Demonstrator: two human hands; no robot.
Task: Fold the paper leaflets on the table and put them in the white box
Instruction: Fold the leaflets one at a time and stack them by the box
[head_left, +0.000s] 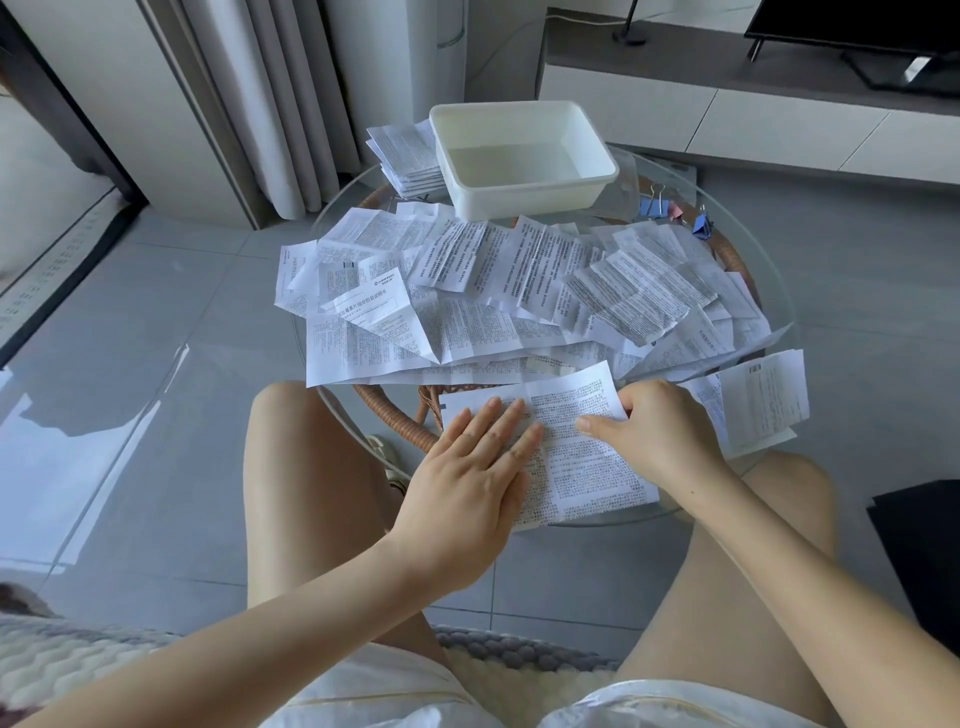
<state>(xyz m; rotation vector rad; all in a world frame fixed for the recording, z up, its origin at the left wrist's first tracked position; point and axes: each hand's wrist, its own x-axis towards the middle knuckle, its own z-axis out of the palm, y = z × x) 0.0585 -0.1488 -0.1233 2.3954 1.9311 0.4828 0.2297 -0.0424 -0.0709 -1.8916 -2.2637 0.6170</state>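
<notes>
One printed paper leaflet (582, 462) lies at the near edge of the round glass table (779, 291). My left hand (467, 467) presses flat on its left half with straight fingers. My right hand (660, 426) grips the leaflet's right edge, thumb on top and fingers curled around it. Beyond the hands a heap of several loose unfolded leaflets (519, 291) covers the middle of the table. The white box (524, 156) stands at the far side and holds nothing. A stack of leaflets (405, 156) lies to the box's left.
Binder clips (675, 213) lie to the right of the box on the glass. A wicker frame (395, 415) shows under the table top. My knees sit close to the near edge. A black object (919, 545) is on the floor at right.
</notes>
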